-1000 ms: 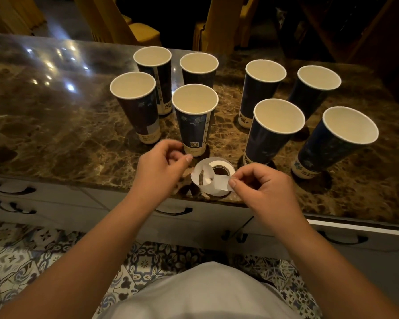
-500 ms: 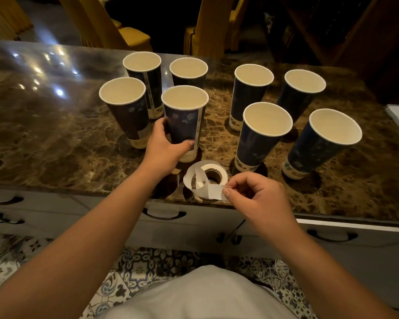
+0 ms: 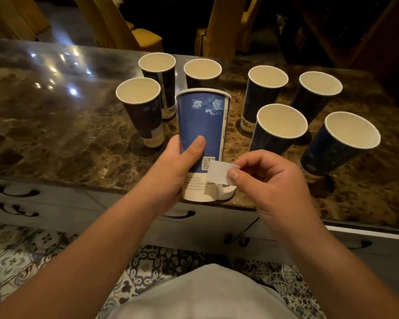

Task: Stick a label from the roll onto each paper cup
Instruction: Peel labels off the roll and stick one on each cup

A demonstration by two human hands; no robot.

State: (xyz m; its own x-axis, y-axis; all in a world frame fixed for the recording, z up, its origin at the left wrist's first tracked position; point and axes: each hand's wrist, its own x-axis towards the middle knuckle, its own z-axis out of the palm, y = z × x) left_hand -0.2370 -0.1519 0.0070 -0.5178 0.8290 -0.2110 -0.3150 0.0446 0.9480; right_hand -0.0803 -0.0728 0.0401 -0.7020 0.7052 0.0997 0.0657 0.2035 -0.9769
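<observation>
My left hand (image 3: 177, 166) grips a tall blue paper cup (image 3: 202, 125) around its lower half and holds it upright, lifted above the table's near edge. A white label (image 3: 218, 174) is pinched between the thumb and forefinger of my right hand (image 3: 267, 180), right beside the cup's lower right side by its QR code. The label roll (image 3: 228, 192) lies on the table behind the cup's base, mostly hidden. Several more blue cups stand on the marble table (image 3: 55, 125); one at the left (image 3: 141, 111) carries a pale label low on its side.
Cups stand in two clusters: three at the left and middle back (image 3: 158, 72), several at the right (image 3: 281, 127). White drawers with dark handles (image 3: 19, 192) run under the table edge. Yellow chairs (image 3: 134, 31) stand beyond the table. The floor below is patterned tile.
My left hand took hold of the middle front cup and lifted it toward me. My right hand pulled a label off the roll and raised it next to the cup.
</observation>
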